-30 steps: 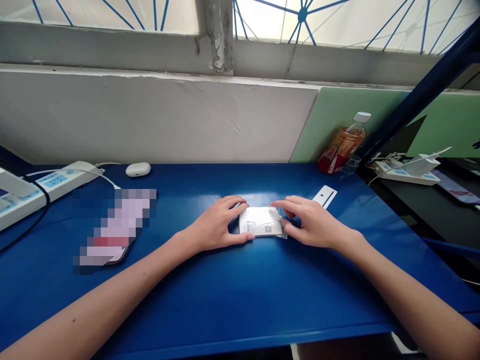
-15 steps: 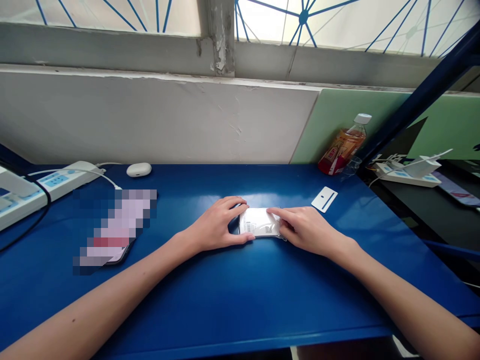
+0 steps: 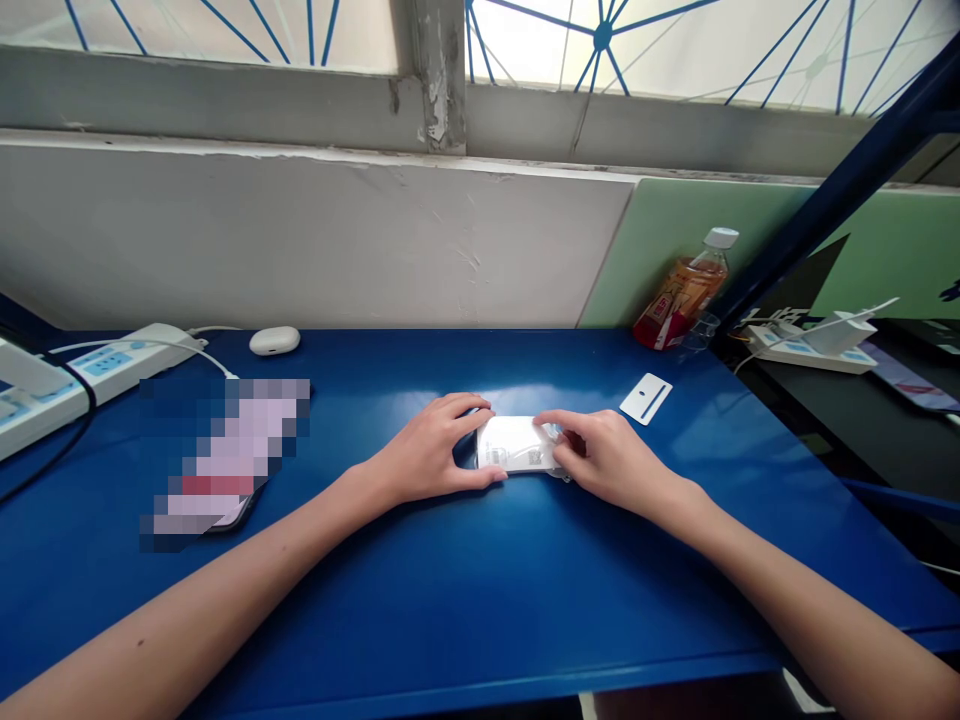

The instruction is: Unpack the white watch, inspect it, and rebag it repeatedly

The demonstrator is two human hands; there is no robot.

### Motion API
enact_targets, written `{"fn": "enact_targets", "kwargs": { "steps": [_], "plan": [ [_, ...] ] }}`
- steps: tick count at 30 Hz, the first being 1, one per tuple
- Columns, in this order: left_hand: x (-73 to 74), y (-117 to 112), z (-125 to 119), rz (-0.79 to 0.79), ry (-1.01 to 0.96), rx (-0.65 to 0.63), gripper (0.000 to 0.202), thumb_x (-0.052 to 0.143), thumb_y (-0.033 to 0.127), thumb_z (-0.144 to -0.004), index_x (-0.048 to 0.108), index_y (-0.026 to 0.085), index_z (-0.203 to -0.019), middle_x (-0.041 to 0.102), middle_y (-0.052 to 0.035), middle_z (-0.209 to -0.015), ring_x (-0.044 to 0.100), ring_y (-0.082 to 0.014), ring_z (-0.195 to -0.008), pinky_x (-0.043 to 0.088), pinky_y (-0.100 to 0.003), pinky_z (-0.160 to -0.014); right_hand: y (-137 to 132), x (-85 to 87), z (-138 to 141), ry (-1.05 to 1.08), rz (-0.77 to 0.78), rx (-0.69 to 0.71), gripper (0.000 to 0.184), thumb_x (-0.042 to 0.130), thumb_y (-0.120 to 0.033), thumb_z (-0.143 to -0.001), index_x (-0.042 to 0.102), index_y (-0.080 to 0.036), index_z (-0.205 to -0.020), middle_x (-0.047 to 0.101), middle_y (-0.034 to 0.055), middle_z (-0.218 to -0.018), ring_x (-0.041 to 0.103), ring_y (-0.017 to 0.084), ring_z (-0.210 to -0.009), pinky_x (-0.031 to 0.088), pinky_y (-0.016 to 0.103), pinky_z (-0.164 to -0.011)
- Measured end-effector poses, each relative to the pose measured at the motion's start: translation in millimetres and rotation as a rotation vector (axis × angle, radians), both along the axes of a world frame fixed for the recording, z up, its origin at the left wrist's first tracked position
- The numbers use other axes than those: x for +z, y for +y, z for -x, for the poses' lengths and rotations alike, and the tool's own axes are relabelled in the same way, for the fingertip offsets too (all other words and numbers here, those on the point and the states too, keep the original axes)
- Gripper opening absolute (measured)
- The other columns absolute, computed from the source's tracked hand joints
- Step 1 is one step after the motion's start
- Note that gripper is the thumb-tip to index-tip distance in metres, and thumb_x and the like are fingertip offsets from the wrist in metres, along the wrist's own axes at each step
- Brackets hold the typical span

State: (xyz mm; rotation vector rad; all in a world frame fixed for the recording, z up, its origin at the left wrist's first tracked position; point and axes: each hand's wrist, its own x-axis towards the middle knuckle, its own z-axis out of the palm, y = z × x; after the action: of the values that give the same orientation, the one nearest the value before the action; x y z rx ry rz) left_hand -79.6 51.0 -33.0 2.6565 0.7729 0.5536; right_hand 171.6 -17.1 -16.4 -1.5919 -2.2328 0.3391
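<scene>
A small white box (image 3: 511, 440) in clear plastic lies on the blue desk (image 3: 480, 580), with printed codes on its upper face. My left hand (image 3: 431, 450) grips the left end, thumb along the near edge and fingers at the far edge. At the right end, my right hand (image 3: 604, 455) rests its index finger on the top, with the thumb and bent fingers at the plastic's edge. Some loose plastic sticks out below those fingers. Just beyond my right hand lies a white card (image 3: 646, 398) with a dark stripe.
At left are a power strip (image 3: 112, 362), a white earbud case (image 3: 274, 341) and a phone (image 3: 240, 450), its screen pixelated. A drink bottle (image 3: 686, 295) leans near the blue post (image 3: 825, 195) at back right. Another power strip (image 3: 814, 348) sits beyond it.
My right thumb and bent fingers have shifted slightly at the box's right end, and the glare on the plastic differs. My left hand keeps its hold. The whole view has drifted slightly.
</scene>
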Motion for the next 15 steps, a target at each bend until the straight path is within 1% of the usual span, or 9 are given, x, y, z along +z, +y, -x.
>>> {"fn": "enact_targets", "kwargs": {
  "steps": [3, 7, 15],
  "plan": [
    [0.7, -0.2, -0.5, -0.012, 0.008, 0.002, 0.058, 0.071, 0.058, -0.081, 0.063, 0.019, -0.124, 0.060, -0.0144, -0.134, 0.055, -0.0348, -0.126, 0.046, -0.048, -0.104, 0.1, 1.5, 0.5, 0.085, 0.064, -0.017, 0.037, 0.048, -0.010, -0.082, 0.069, -0.021, -0.110, 0.062, -0.0028, -0.057, 0.052, 0.014, -0.048, 0.035, 0.026, -0.052],
    [1.1, -0.7, -0.6, -0.028, 0.006, 0.000, 0.060, 0.071, 0.058, -0.081, 0.063, 0.017, -0.124, 0.061, -0.0155, -0.132, 0.055, -0.0349, -0.125, 0.047, -0.047, -0.103, 0.3, 3.4, 2.3, 0.147, 0.117, -0.039, 0.033, 0.048, -0.009, -0.082, 0.066, -0.021, -0.106, 0.062, -0.0038, -0.058, 0.052, 0.014, -0.049, 0.034, 0.025, -0.052],
    [-1.1, -0.8, -0.6, -0.065, -0.011, -0.009, 0.060, 0.073, 0.056, -0.080, 0.062, 0.016, -0.123, 0.064, -0.0157, -0.128, 0.057, -0.0344, -0.124, 0.048, -0.048, -0.102, -2.5, 4.3, 6.5, 0.174, 0.144, -0.095, 0.025, 0.049, -0.009, -0.080, 0.059, -0.021, -0.100, 0.060, -0.0047, -0.059, 0.049, 0.013, -0.050, 0.031, 0.025, -0.052]
  ]
}}
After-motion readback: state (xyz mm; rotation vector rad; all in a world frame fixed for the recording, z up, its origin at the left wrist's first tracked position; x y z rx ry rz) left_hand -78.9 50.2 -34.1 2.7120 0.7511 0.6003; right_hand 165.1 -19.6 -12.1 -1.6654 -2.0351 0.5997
